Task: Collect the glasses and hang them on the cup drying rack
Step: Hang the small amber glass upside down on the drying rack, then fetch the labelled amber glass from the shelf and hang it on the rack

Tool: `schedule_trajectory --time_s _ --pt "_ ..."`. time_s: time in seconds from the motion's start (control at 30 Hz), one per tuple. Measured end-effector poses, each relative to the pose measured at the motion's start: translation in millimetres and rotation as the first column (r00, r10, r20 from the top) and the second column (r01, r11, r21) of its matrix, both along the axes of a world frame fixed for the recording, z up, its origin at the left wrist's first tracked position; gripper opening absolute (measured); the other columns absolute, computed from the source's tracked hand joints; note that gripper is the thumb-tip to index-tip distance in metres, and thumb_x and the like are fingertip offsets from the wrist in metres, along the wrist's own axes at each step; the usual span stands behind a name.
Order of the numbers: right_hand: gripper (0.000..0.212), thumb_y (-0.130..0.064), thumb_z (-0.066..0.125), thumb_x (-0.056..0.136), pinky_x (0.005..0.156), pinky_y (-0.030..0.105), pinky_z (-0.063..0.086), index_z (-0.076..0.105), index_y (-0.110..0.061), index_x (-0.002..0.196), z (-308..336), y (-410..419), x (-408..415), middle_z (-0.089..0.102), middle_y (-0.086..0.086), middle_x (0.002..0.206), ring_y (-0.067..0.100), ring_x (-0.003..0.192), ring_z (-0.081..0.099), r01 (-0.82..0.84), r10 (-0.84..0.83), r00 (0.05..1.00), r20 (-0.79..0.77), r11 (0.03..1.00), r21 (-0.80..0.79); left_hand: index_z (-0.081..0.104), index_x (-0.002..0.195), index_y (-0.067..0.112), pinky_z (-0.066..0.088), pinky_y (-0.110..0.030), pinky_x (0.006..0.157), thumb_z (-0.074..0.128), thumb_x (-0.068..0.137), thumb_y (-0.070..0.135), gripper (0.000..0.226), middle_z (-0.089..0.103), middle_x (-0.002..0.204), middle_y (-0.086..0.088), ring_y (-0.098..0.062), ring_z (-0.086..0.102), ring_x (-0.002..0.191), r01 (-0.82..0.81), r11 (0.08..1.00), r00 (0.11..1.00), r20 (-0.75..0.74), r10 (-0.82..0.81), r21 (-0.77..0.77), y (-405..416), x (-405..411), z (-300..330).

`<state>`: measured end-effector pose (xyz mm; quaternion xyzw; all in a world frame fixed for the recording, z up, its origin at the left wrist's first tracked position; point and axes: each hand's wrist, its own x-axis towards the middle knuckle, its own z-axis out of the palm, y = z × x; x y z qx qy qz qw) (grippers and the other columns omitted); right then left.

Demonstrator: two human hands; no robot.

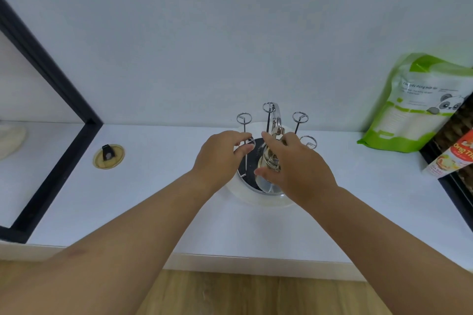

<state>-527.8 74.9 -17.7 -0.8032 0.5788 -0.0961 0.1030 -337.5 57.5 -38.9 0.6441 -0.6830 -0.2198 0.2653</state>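
A chrome cup drying rack (pixel 268 120) with several ring-topped prongs stands on a round tray (pixel 256 199) at the middle of the white counter. My right hand (pixel 297 169) grips a clear glass (pixel 266 163), tilted over the rack's near side among the prongs. My left hand (pixel 220 158) pinches the ring top of a near-left prong (pixel 245 161). The glass is partly hidden by my right fingers.
A green and white bag (pixel 414 102) leans on the wall at the right, beside a dark tray with a red and white packet (pixel 450 158). A round yellowish lid (pixel 108 156) lies at the left, next to a black-framed panel (pixel 51 115). The counter's front edge (pixel 230 256) runs below my arms.
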Motion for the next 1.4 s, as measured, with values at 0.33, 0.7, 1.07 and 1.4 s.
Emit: schedule_trajectory --time_s 0.33,0.7,1.07,1.4 --pt "0.083 -0.057 0.07 0.093 0.086 0.039 0.054 0.032 -0.034 0.163 -9.6 -1.0 1.4 0.05 0.006 0.139 0.032 0.116 0.063 0.026 -0.026 1.0 -0.006 0.998 0.054 0.069 0.133 0.026 0.044 -0.029 0.101 0.062 0.101 0.037 0.035 0.07 0.13 0.004 -0.014 0.063 0.119 0.001 1.0 1.0 -0.019 -0.001 -0.002 2.9 0.0 0.3" --pt "0.103 -0.075 0.074 0.077 0.082 0.035 0.05 0.024 -0.045 0.162 4.0 1.0 3.0 0.048 0.0 0.141 0.027 0.12 0.062 0.041 -0.042 0.999 0.01 0.99 0.137 0.064 0.138 0.029 0.04 -0.03 0.102 0.052 0.105 0.041 0.037 0.066 0.138 0.008 -0.016 0.055 0.13 0.082 0.996 0.984 0.157 -0.085 0.024 -1.1 5.9 8.9" --pt "0.089 -0.071 0.076 0.078 0.092 0.037 0.048 0.042 -0.042 0.154 114.1 10.2 -25.2 0.053 -0.002 0.135 0.022 0.124 0.058 0.031 -0.034 0.999 0.015 0.986 0.163 0.059 0.142 0.029 0.039 -0.037 0.112 0.049 0.104 0.047 0.043 0.059 0.145 0.009 -0.017 0.05 0.137 0.127 0.992 0.979 0.162 -0.125 -0.002 2.9 3.5 106.5" --pt "0.053 -0.078 0.053 0.091 0.074 0.032 0.048 0.068 -0.031 0.108 350.4 45.4 -88.8 0.069 -0.012 0.091 0.011 0.086 0.064 0.324 -0.298 0.91 0.289 0.945 -0.047 0.061 0.138 0.033 0.04 -0.034 0.111 0.041 0.105 0.052 0.043 0.061 0.14 0.019 -0.005 0.052 0.133 0.247 0.952 0.968 0.009 -0.25 -0.18 45.7 -56.6 349.7"
